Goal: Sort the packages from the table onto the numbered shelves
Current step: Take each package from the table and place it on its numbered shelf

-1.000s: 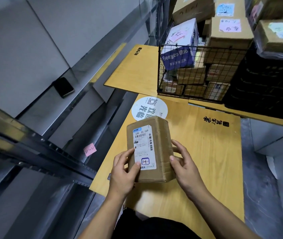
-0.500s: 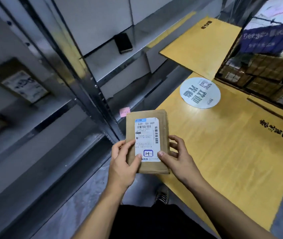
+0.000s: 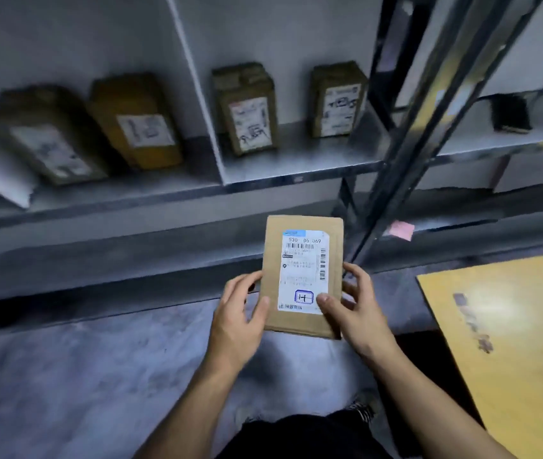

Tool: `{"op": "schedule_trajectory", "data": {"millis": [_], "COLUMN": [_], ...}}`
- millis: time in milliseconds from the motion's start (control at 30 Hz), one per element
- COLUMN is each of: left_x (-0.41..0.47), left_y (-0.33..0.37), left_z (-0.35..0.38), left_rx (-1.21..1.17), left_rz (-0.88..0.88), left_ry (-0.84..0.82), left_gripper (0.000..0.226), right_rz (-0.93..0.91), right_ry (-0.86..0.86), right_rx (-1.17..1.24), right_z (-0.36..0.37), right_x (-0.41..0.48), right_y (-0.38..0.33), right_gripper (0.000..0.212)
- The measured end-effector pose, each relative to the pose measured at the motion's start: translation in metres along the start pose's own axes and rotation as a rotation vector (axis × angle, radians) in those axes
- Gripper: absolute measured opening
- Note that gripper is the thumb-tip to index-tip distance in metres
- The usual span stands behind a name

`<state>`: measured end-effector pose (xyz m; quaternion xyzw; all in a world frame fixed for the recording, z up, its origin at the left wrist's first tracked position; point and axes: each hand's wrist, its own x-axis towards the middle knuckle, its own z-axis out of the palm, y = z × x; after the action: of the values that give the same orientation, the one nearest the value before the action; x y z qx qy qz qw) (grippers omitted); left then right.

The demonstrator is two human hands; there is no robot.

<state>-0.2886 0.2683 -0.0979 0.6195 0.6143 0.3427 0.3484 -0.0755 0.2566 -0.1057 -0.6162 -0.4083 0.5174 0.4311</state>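
**Package** (image 3: 303,276): flat brown cardboard, label face up, long side running away from the person. It is held in the air between both hands, above the floor and apart from the desk.

**Label** (image 3: 303,270): white with a blue strip at the far end, barcodes and the printed number 530-05 069. A blue hand-drawn box marked "H" lies just beside the right thumb.

**Left hand** (image 3: 237,313): its fingers (image 3: 240,286) curl round the package's left edge. The thumb lies on the near left corner.

**Right hand** (image 3: 352,306): its fingers (image 3: 356,273) wrap the right edge. The thumb presses on the label's near right corner.

**Shelf** (image 3: 263,173): grey metal, beyond and above the fingers. A white divider (image 3: 193,87) splits it into two bays.

**Left bay**, beyond the left fingers:
- A far-left box (image 3: 48,140), brown.
- A yellow-brown box (image 3: 137,124) just beside it.

**Right bay**, straight beyond the fingers:
- A third box (image 3: 246,107).
- A fourth box (image 3: 338,101), well apart from the third.

All four boxes carry white labels, too blurred to read.

**Upright post** (image 3: 406,127): dark metal, beyond and right of the right fingers.

**Pink note** (image 3: 399,230): stuck to a lower rail, right of the fingers and near the post.

**Dark object** (image 3: 510,112): on the shelf far right of the fingers, past the post. It is too blurred to tell what it is.

**Desk** (image 3: 512,342): a yellow board right of the right fingers, with dark printed characters that are blurred.

**Floor** (image 3: 97,376): grey, beneath the hands.
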Motion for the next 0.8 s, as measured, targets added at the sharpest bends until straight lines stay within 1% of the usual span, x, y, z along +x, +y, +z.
{"op": "schedule_trajectory", "data": {"millis": [133,267,467,533,633,800], "left_x": [-0.022,-0.054,-0.100,-0.111,-0.118,-0.104], "left_y": [-0.071,-0.124,-0.162,-0.170,-0.186,-0.215], "left_z": [-0.098,-0.176,-0.245,-0.265,-0.300,-0.386], "left_rx": [0.178,0.374,0.393,0.398,0.469,0.584], "left_rz": [-0.127,-0.308,-0.480,-0.520,-0.561,-0.547], "left_ry": [0.134,0.173,0.363,0.432,0.515,0.625], "left_gripper": [0.037,0.040,0.044,0.046,0.045,0.051], "right_rz": [-0.014,-0.031,-0.086,-0.099,-0.116,-0.190], "right_ry": [-0.158,-0.333,-0.603,-0.687,-0.809,-0.937], "right_rx": [-0.017,-0.041,-0.132,-0.141,-0.142,-0.120], "right_z": [0.093,0.182,0.302,0.342,0.399,0.504], "right_x": [0.007,0.013,0.013,0.012,0.014,0.032], "right_y": [-0.005,-0.016,-0.036,-0.040,-0.045,-0.073], "right_gripper": [0.059,0.060,0.060,0.062,0.060,0.060]}}
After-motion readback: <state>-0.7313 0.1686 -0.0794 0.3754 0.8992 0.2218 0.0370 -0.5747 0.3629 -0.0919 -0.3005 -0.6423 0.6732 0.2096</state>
